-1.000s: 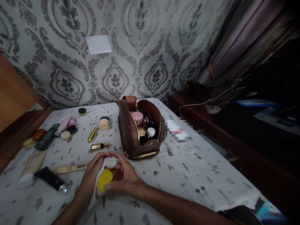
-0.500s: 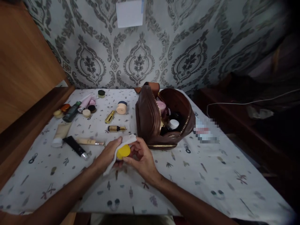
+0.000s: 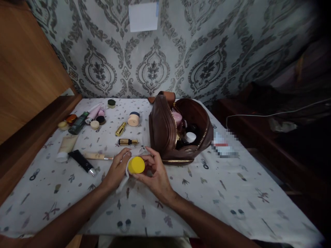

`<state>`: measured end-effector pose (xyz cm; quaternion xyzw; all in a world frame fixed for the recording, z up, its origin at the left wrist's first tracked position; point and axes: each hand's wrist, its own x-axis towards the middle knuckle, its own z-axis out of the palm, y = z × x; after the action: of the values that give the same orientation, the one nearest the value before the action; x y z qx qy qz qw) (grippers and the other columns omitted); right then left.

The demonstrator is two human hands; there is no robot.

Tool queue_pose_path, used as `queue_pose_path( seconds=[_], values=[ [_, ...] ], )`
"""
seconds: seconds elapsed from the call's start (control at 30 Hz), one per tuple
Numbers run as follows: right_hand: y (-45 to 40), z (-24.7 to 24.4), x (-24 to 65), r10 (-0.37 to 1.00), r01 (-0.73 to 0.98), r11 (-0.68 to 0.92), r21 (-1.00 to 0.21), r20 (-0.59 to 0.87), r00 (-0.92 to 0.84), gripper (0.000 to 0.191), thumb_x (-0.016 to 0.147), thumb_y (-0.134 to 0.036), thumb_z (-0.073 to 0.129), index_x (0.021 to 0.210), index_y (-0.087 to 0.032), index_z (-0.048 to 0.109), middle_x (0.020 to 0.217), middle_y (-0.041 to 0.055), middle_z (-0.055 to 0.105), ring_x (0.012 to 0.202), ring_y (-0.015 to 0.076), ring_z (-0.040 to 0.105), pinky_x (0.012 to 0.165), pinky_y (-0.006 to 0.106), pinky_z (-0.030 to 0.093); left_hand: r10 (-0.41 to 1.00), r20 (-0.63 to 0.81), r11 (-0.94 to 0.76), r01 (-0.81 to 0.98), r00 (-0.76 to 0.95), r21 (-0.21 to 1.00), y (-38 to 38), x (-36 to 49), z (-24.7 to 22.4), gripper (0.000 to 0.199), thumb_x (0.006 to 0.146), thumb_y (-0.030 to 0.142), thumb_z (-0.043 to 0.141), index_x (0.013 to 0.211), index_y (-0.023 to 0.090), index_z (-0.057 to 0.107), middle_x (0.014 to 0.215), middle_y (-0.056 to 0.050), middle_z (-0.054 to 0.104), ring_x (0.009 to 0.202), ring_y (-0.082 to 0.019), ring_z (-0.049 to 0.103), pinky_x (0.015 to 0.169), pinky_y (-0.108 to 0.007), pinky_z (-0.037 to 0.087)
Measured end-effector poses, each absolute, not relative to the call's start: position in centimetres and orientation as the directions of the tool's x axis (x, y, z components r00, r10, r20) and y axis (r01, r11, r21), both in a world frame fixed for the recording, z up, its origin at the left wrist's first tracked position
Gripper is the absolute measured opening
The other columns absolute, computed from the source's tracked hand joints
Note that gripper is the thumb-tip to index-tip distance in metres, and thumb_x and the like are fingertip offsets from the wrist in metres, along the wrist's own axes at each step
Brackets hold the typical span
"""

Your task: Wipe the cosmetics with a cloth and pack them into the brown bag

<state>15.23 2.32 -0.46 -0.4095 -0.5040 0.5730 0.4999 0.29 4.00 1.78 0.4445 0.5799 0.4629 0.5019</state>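
Between my hands, above the cloth-covered table, is a small round jar with a yellow lid (image 3: 136, 165). My left hand (image 3: 119, 168) is closed on a white wipe (image 3: 123, 184), which is pressed around the jar's left side. From the right, the thumb and fingers of my right hand (image 3: 156, 175) close on the jar. Its lower part is hidden by the wipe and fingers. Just beyond my hands lies a dark bottle with a gold cap (image 3: 128, 141). An unzipped brown leather bag (image 3: 165, 134) stands to the right, with a white-lidded jar (image 3: 190, 137) and other containers inside.
Left on the table lie a black tube (image 3: 82, 163), a cream tube (image 3: 66, 148), a beige slim tube (image 3: 98, 156), a green bottle (image 3: 79, 123) and several small jars. Farther back are a gold bottle (image 3: 120, 129) and a peach jar (image 3: 133, 120). A wooden panel (image 3: 31, 69) borders the left.
The jar has turned so its yellow lid faces me more fully. My left fingers have shifted on the wipe, which now hangs lower at its upper right. The view has shifted slightly.
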Motion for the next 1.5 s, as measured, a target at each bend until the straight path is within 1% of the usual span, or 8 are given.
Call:
queue_pose_path(
  seconds=[0.13, 0.27, 0.37, 0.53, 0.7, 0.97, 1.33, 1.5],
  values=[
    [2.5, -0.6, 15.3, 0.983, -0.209, -0.009, -0.978, 0.029, -0.181, 0.061, 0.066, -0.035, 0.087, 0.115, -0.023, 0.052, 0.107, 0.0045, 0.067, 0.093, 0.0189, 0.062, 0.084, 0.033, 0.048, 0.976, -0.217, 0.217, 0.001, -0.007, 0.976, 4.1, 0.5, 2.0, 0.038, 0.082, 0.054, 0.058, 0.098, 0.020, 0.062, 0.065, 0.005, 0.058, 0.051, -0.013, 0.049, 0.048, -0.023, 0.039],
    [3.0, -0.7, 15.7, 0.981, -0.176, 0.027, -0.984, 0.060, -0.187, 0.047, 0.070, -0.041, 0.084, 0.106, -0.022, 0.060, 0.092, 0.0019, 0.066, 0.082, 0.0174, 0.059, 0.076, 0.031, 0.047, 0.966, -0.233, 0.236, -0.006, 0.110, 0.972, 3.8, 0.6, 2.2, 0.053, 0.085, 0.062, 0.054, 0.118, 0.020, 0.059, 0.059, 0.005, 0.056, 0.041, -0.013, 0.045, 0.040, -0.025, 0.035],
    [3.3, -0.5, 15.9, 0.976, -0.054, 0.124, -0.991, 0.132, -0.171, 0.041, 0.071, -0.043, 0.083, 0.101, -0.022, 0.066, 0.092, 0.0023, 0.061, 0.080, 0.0172, 0.056, 0.071, 0.029, 0.047, 0.962, -0.191, 0.182, 0.066, 0.196, 0.981, 3.5, 0.6, 2.3, 0.055, 0.087, 0.060, 0.056, 0.127, 0.021, 0.057, 0.069, 0.002, 0.062, 0.050, -0.015, 0.053, 0.047, -0.026, 0.043],
    [3.0, -0.5, 15.6, 0.953, 0.058, 0.246, -0.968, 0.230, -0.199, 0.039, 0.071, -0.046, 0.083, 0.097, -0.021, 0.067, 0.099, 0.0045, 0.058, 0.090, 0.0205, 0.056, 0.074, 0.031, 0.048, 0.982, -0.080, 0.057, 0.134, 0.171, 0.989, 3.3, 0.8, 2.3, 0.039, 0.091, 0.051, 0.055, 0.114, 0.021, 0.063, 0.100, -0.003, 0.068, 0.097, -0.022, 0.061, 0.088, -0.029, 0.048],
    [2.5, -0.9, 15.4, 0.952, 0.158, 0.258, -0.953, 0.223, -0.208, 0.041, 0.071, -0.044, 0.085, 0.100, -0.022, 0.065, 0.095, 0.0031, 0.056, 0.086, 0.0197, 0.054, 0.071, 0.029, 0.045, 0.986, -0.107, 0.095, 0.094, 0.129, 0.991, 3.3, 1.1, 2.1, 0.039, 0.090, 0.053, 0.057, 0.109, 0.020, 0.066, 0.099, -0.003, 0.069, 0.092, -0.020, 0.061, 0.083, -0.028, 0.049],
    [2.3, -0.6, 15.5, 0.942, 0.064, 0.265, -0.962, 0.245, -0.229, 0.040, 0.074, -0.040, 0.084, 0.107, -0.025, 0.069, 0.096, 0.0037, 0.058, 0.085, 0.0189, 0.055, 0.071, 0.030, 0.047, 0.975, -0.224, 0.224, -0.027, 0.005, 0.974, 3.8, 0.9, 1.7, 0.050, 0.081, 0.066, 0.061, 0.076, 0.016, 0.064, 0.072, -0.001, 0.062, 0.070, -0.016, 0.055, 0.063, -0.027, 0.046],
    [2.5, -1.1, 15.4, 0.976, 0.012, 0.139, -0.990, 0.134, -0.171, 0.058, 0.068, -0.039, 0.087, 0.117, -0.025, 0.058, 0.107, 0.0045, 0.061, 0.096, 0.0209, 0.060, 0.082, 0.034, 0.051, 0.989, -0.145, 0.143, -0.074, -0.022, 0.987, 3.9, 0.5, 1.6, 0.040, 0.083, 0.053, 0.066, 0.105, 0.020, 0.065, 0.095, 0.000, 0.068, 0.087, -0.018, 0.060, 0.078, -0.026, 0.049],
    [2.5, -1.6, 15.5, 0.950, 0.084, 0.274, -0.958, 0.256, -0.178, 0.042, 0.074, -0.036, 0.083, 0.107, -0.023, 0.061, 0.102, 0.0046, 0.062, 0.093, 0.0209, 0.060, 0.080, 0.033, 0.050, 0.992, -0.106, 0.107, -0.010, 0.072, 0.994, 3.5, 0.5, 2.3, 0.031, 0.081, 0.046, 0.070, 0.098, 0.020, 0.066, 0.084, 0.002, 0.064, 0.078, -0.016, 0.057, 0.072, -0.024, 0.048]
  ],
)
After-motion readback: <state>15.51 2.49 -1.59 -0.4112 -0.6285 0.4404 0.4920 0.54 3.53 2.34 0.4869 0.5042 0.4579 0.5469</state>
